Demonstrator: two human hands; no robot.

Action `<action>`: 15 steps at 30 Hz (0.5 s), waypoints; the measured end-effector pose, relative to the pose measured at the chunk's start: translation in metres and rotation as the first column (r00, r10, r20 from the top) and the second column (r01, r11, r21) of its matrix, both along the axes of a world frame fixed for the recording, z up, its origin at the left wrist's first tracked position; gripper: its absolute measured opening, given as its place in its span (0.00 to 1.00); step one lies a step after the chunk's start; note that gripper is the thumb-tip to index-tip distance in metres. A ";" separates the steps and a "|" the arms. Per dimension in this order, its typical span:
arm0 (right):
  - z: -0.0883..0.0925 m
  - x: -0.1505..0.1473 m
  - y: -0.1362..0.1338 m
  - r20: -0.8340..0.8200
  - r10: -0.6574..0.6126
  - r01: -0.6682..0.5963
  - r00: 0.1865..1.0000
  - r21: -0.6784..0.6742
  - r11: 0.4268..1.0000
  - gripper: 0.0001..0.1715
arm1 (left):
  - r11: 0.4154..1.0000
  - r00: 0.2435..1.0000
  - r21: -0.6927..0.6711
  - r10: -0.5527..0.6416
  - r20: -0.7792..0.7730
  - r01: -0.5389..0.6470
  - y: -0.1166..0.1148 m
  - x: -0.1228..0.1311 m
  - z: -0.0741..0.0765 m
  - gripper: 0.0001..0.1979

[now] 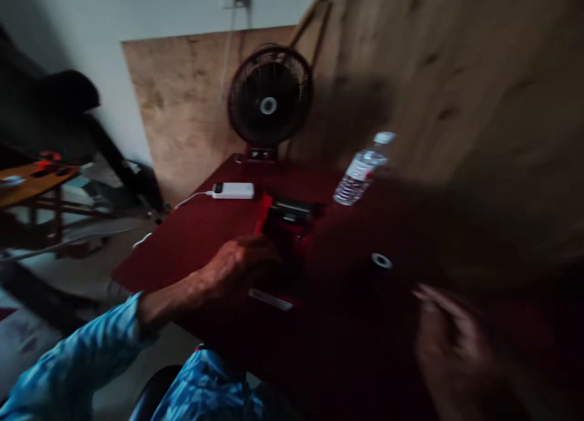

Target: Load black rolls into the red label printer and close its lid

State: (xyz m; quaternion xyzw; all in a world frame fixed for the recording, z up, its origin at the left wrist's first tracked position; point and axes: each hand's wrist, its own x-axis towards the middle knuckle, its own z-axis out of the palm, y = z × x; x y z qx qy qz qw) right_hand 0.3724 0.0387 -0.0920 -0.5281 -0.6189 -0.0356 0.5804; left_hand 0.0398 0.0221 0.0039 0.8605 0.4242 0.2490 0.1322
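Note:
My left hand (241,260) reaches over the dark red tabletop, its fingers curled downward. They fade into shadow at the near side of a red and black object (292,211), whose kind I cannot make out, so what they hold is hidden. Closer to me, by that hand, lies a flat pale strip (271,300). On the right, my right hand (449,333) is blurred and dim, with thumb and forefinger drawn together; anything between them is too small to tell. A dark round thing with a white ring on top (381,261) sits to the left of it, apart from the fingers.
A clear plastic bottle (362,170) with a white cap stands toward the back of the red table (196,241). Behind are a round fan (269,98) and plywood boards (177,98). A white device (233,191) with a cable lies at the left.

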 end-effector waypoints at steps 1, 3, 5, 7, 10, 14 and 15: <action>-0.002 0.002 0.002 0.048 0.013 -0.015 0.999 0.031 0.999 0.11 | 0.999 0.999 0.034 0.023 0.031 -0.024 -0.001 0.000 -0.003 0.15; -0.004 0.000 0.006 0.120 -0.009 -0.004 0.993 0.109 0.994 0.11 | 0.992 0.999 0.118 0.044 0.032 -0.047 -0.005 0.001 -0.007 0.14; -0.002 -0.006 0.004 0.167 -0.035 0.010 0.985 0.146 0.989 0.11 | 0.983 0.999 0.180 0.044 -0.001 -0.043 -0.012 0.004 -0.011 0.12; 0.005 -0.013 -0.002 0.193 -0.037 0.004 0.980 0.170 0.986 0.12 | 0.975 0.999 0.220 0.033 -0.017 -0.028 -0.019 0.006 -0.016 0.11; 0.021 -0.028 -0.012 0.222 0.012 -0.060 0.975 0.210 0.976 0.15 | 0.967 1.000 0.253 0.027 0.001 -0.027 -0.028 0.003 -0.023 0.10; 0.046 -0.060 -0.007 0.225 0.195 -0.228 0.955 0.133 0.964 0.19 | 0.953 1.000 0.301 0.016 -0.011 -0.012 -0.035 -0.005 -0.030 0.13; 0.051 -0.070 0.000 0.201 0.251 -0.273 0.947 0.090 0.958 0.19 | 0.951 1.000 0.309 0.015 -0.012 -0.010 -0.036 -0.007 -0.031 0.14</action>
